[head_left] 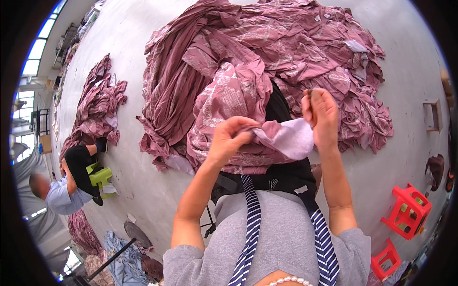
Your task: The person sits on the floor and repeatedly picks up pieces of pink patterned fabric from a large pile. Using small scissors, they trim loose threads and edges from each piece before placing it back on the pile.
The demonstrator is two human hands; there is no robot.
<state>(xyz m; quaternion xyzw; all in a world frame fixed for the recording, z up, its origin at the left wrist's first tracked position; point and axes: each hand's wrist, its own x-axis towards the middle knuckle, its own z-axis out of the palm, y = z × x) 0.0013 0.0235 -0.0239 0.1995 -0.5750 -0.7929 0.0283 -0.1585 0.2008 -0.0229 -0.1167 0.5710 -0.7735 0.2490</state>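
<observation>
My left hand [230, 139] pinches the edge of a mauve cloth [229, 95] with white patterning, which lies across my lap. From that grip a pale, whitish flap [295, 138] of cloth stretches right, its end close to my right hand. My right hand [322, 113] is raised and closed. A small dark, narrow thing shows between its fingers; I cannot make out its kind. Beyond my knees a big heap of the same mauve cloth [305, 43] spreads over the floor, with pale patches among its folds.
At the left a person [67, 190] sits on a green stool [100, 177] beside a smaller mauve cloth pile [98, 105]. Red plastic stools [406, 209] stand at the right. Blue cloth [123, 257] lies at the lower left, near a dark pole [112, 260].
</observation>
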